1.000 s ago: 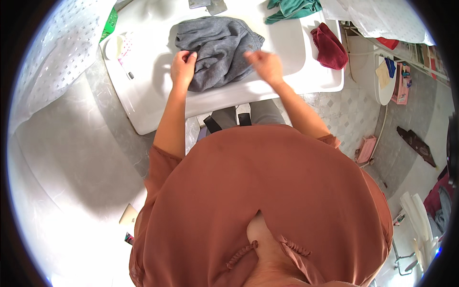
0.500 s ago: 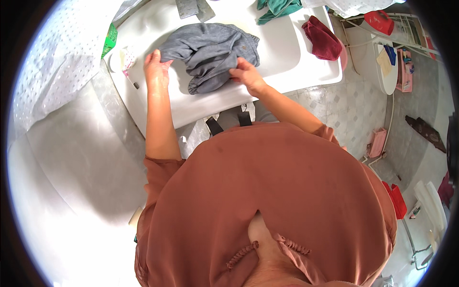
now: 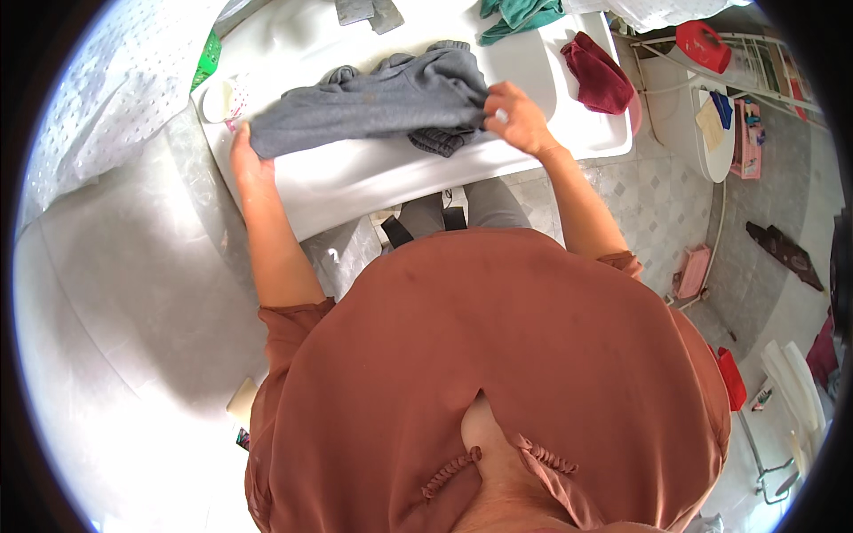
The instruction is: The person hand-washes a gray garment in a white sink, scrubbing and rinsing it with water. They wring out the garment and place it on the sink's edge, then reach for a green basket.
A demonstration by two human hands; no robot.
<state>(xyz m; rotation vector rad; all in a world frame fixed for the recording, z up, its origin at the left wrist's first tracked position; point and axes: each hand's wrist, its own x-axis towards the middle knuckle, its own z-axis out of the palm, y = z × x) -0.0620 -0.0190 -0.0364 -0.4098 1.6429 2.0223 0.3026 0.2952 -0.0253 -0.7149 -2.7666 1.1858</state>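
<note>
A grey garment (image 3: 364, 108) with a ribbed cuff stretches sideways over the white basin (image 3: 351, 178). My left hand (image 3: 251, 160) pinches its left end. At the opposite end the fingers of my right hand (image 3: 517, 120) are closed on the cloth, and a small white patch shows on that hand. Between the hands the fabric is pulled fairly straight along its near edge, with the rest bunched behind. Which kind of garment it is cannot be made out.
A green cloth (image 3: 520, 18) and a dark red cloth (image 3: 597, 75) lie toward the basin's right side. Flat grey pieces (image 3: 369, 12) rest at the far edge. A white cup (image 3: 218, 99) stands at the left, near a green basket (image 3: 206, 60). A white dotted curtain (image 3: 115, 107) hangs left.
My hands have moved apart, the left one leftward and nearer, the right one rightward. The grey garment has gone from a crumpled heap to a stretched-out band between them.
</note>
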